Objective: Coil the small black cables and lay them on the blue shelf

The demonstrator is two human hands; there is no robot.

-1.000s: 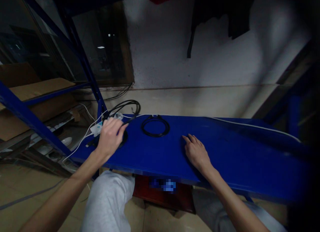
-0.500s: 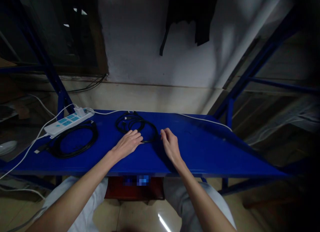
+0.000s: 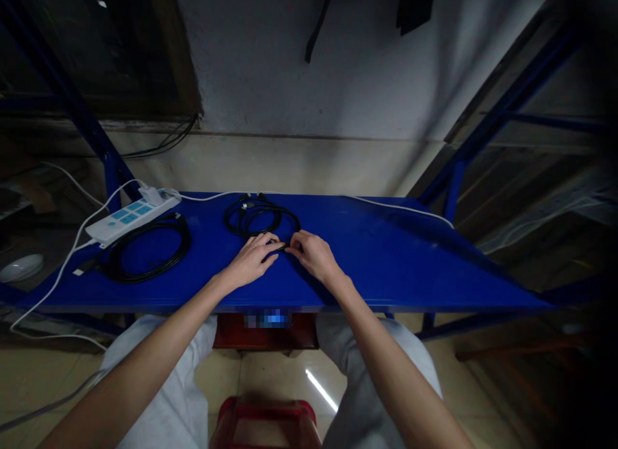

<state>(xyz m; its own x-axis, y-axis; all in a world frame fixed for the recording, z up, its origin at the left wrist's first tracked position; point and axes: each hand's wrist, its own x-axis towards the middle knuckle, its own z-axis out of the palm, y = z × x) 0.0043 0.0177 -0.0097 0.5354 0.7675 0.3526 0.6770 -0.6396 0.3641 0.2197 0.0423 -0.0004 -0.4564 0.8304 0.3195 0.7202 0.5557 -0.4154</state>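
Both hands meet at the near side of a loosely coiled black cable (image 3: 228,225) on the blue table (image 3: 386,268). My left hand (image 3: 251,259) rests low over the coil's front, its fingers closed at the cable, partly hiding it. My right hand (image 3: 315,256) pinches the cable right beside the left fingertips, thumb and fingers pressed together. Connector ends of this coil, one with a bright metal plug (image 3: 245,205), lie inside and behind the loops. To the left is a second coiled black cable (image 3: 186,243) with a plug end (image 3: 82,268), untouched.
A white power strip (image 3: 103,230) with blue sockets sits at the table's back left. A white cord (image 3: 396,207) runs along the back edge. Blue metal frame posts (image 3: 454,191) rise at both sides. A red stool (image 3: 268,407) stands below.
My right hand has moved left to the black cable and pinches it. My left hand's fingers have come in beside it. The camera view has tilted downward.
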